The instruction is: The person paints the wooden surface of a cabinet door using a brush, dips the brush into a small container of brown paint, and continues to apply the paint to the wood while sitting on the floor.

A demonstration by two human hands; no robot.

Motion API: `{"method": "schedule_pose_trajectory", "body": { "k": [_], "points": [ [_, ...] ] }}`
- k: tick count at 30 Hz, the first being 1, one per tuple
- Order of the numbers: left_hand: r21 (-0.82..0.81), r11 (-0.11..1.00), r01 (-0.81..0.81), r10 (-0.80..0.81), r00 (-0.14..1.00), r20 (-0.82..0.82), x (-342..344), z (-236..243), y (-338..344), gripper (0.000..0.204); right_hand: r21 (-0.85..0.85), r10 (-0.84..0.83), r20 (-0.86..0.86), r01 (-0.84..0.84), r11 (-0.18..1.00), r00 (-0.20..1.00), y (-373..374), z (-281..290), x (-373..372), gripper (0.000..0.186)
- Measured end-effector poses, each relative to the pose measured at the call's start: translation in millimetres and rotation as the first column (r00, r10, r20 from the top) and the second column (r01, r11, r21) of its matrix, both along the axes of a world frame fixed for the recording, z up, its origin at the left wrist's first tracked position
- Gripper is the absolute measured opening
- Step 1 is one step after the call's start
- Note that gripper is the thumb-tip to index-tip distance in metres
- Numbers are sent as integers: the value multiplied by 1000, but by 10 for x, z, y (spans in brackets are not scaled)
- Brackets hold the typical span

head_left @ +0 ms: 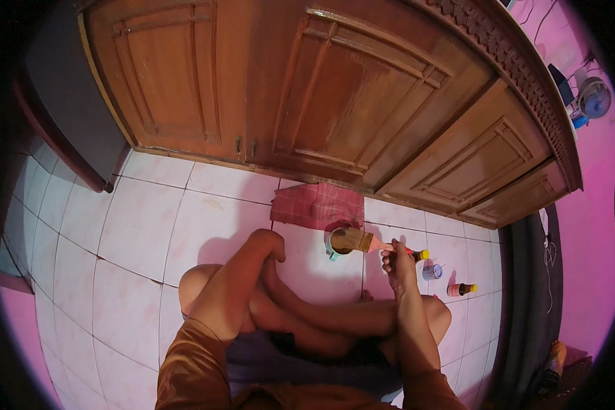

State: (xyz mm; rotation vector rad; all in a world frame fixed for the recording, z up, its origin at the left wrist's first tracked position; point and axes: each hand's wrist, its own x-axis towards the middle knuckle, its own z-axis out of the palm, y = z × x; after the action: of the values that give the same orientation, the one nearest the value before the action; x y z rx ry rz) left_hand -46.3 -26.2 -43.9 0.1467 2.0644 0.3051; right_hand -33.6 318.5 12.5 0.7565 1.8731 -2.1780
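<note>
My right hand (398, 263) grips a wide paintbrush by its pink handle (379, 244). Its brown-coated bristles (350, 239) are held over a pale teal cup (333, 253), partly hiding it; whether they touch it I cannot tell. My left hand (272, 246) is raised above my crossed legs, fingers curled downward, their inner side hidden. A folded red checked cloth (316, 201) lies on the floor beyond the cup. Beside my right hand are a yellow-capped bottle (420, 255), a small blue-and-white container (432, 271) and a second yellow-capped bottle (461, 290).
A carved wooden cabinet (307, 89) spans the far side, above white floor tiles (130, 246). A dark panel with a maroon edge (65, 137) stands at left. At right are a long dark object (526, 301), a hanging white cord (548, 263) and a small fan (593, 98).
</note>
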Motion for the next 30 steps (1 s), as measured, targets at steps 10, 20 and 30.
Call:
{"method": "schedule_pose_trajectory", "body": {
  "k": [10, 20, 30],
  "points": [
    [-27, 999, -26, 27, 999, 37, -58, -279, 8, 46, -447, 8, -153, -76, 891, 988, -252, 185, 137, 28],
    [-3, 999, -36, 36, 994, 102, -121, -457, -33, 51, -607, -91, -426, -210, 766, 900, -1405, 916, -214, 28],
    [-26, 1000, 2, -3, 1000, -28, -61, -222, 56, 52, -301, 18, -664, -289, 909, 747, -2184, 1439, -347, 39]
  ]
}}
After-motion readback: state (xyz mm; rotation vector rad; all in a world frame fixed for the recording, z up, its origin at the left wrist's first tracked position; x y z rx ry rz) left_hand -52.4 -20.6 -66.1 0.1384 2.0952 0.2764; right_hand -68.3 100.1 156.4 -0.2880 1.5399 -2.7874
